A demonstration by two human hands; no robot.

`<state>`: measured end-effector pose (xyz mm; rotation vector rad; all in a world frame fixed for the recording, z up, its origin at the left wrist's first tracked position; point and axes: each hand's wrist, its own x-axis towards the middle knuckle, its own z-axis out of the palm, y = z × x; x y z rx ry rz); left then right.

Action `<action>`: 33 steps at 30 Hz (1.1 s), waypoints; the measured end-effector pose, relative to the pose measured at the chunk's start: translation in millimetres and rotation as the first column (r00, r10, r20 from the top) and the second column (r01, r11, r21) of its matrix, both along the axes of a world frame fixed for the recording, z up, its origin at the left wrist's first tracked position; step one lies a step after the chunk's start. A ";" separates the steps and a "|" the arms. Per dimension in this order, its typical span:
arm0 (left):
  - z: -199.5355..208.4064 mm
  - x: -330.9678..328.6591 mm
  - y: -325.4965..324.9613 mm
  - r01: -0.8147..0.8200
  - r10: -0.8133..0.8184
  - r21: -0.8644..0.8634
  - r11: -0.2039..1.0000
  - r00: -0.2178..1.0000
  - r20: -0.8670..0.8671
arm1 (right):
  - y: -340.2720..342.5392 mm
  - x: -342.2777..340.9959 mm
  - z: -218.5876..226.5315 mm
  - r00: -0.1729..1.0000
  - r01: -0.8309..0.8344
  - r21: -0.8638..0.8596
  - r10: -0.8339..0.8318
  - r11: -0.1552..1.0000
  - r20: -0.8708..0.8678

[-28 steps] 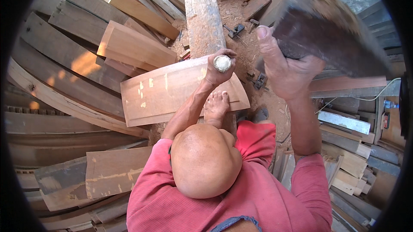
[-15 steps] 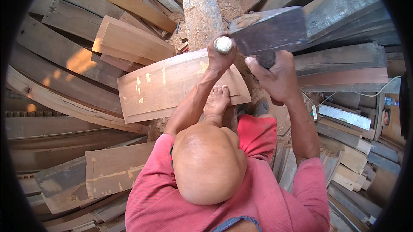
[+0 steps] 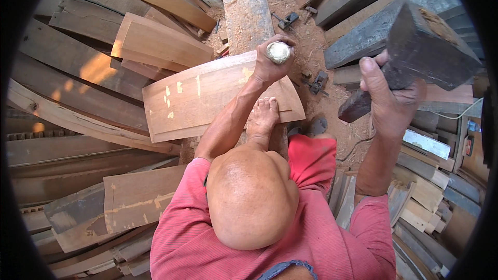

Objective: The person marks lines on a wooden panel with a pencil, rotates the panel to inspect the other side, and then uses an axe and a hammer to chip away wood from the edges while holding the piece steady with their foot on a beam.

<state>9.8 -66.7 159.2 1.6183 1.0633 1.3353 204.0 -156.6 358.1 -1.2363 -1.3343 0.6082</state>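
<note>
My left hand (image 3: 268, 68) is closed in a fist around an upright chisel (image 3: 278, 52). Only the pale round butt of its handle shows; the blade is hidden below the fist. Under that hand a reddish-brown wooden panel (image 3: 207, 101) with light filler patches lies across a plank, and my bare foot (image 3: 263, 113) rests on the panel's right part. Out to the right, my right hand (image 3: 391, 98) grips the handle of a dark wooden mallet (image 3: 436, 46). The mallet's block head is raised, well apart from the chisel.
The long worn plank (image 3: 246, 12) runs away from me, strewn with sawdust. Two hand planes, one farther off (image 3: 287, 20) and one nearer (image 3: 316, 83), lie on the shavings to its right. Stacked boards (image 3: 93, 54) crowd the left, with more dark timber (image 3: 358, 46) at the right.
My right hand has swung the mallet away to the right from beside the chisel, uncovering the hand planes. My left hand has shifted slightly right, still around the chisel.
</note>
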 end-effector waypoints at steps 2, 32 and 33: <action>-4.3 -1.3 -1.3 0.009 -0.009 -0.003 1.000 1.000 0.012 | -0.5 2.1 2.4 0.998 -0.006 0.053 0.009 0.999 -0.055; -0.5 14.3 -3.2 -0.113 0.112 0.032 0.993 0.992 0.054 | 1.0 -20.5 -54.1 0.970 -0.160 -0.209 0.193 0.965 0.146; 3.5 10.7 -5.0 -0.072 0.072 0.007 0.997 0.997 0.028 | -1.7 -18.9 -49.0 0.977 -0.152 -0.220 0.181 0.964 0.116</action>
